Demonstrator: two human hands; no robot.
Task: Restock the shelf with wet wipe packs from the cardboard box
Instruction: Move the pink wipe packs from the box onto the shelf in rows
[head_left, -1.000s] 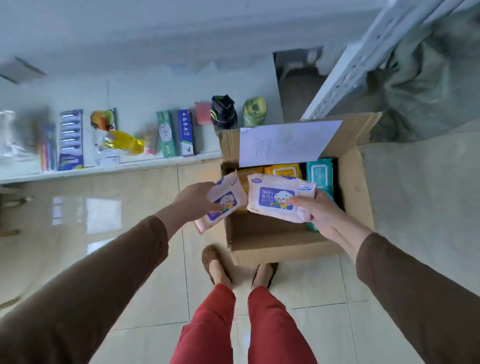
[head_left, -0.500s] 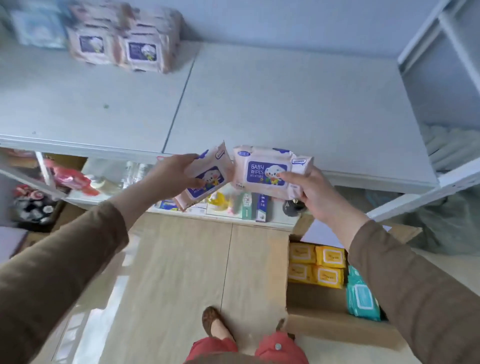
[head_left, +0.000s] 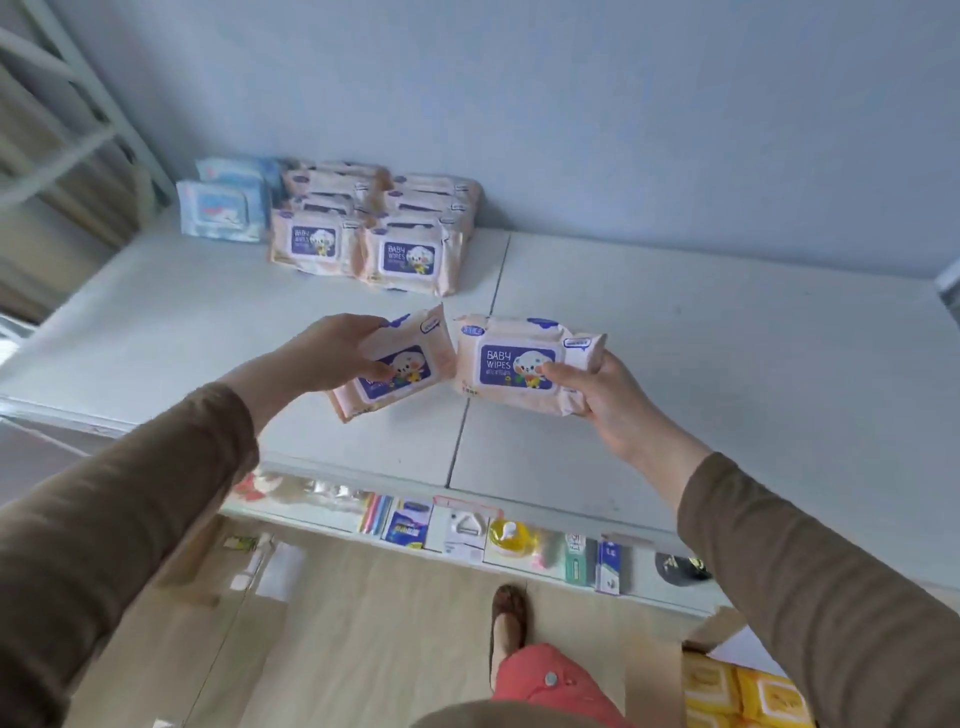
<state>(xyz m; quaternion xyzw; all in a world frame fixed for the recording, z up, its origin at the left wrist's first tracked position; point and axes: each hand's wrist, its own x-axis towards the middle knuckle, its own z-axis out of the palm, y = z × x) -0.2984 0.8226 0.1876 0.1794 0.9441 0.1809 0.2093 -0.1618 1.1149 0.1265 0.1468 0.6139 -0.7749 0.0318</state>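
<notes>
your left hand (head_left: 332, 358) is closed around one pink wipe pack (head_left: 397, 366), thumb on its printed face and fingers behind, and the pack tilts down to the left. your right hand (head_left: 602, 395) grips a second pink pack (head_left: 519, 364) by its right end, held nearly level. both packs hang above the white shelf (head_left: 727, 374), near its front half, corners almost touching and neither yet set down.

these look like soft film pouches, so expect them to sag and dent rather than stay stiff. they are probably light enough for one hand each, though damp wipes give some heft. the film may be slick, so pinch across the thick body, thumb over the lid label, not by the crimped end seals.

the front label on each reads "baby wipes" in white on a purple panel beside a cartoon animal. the smaller print and the blue corner tags are too blurred to read.

the stocked pink packs (head_left: 405, 254) stand in rows at the back left of the shelf, beside some blue packs (head_left: 221, 210). the cardboard box (head_left: 727, 649) sits on the floor at lower right, with yellow packs (head_left: 748, 691) inside.
</notes>
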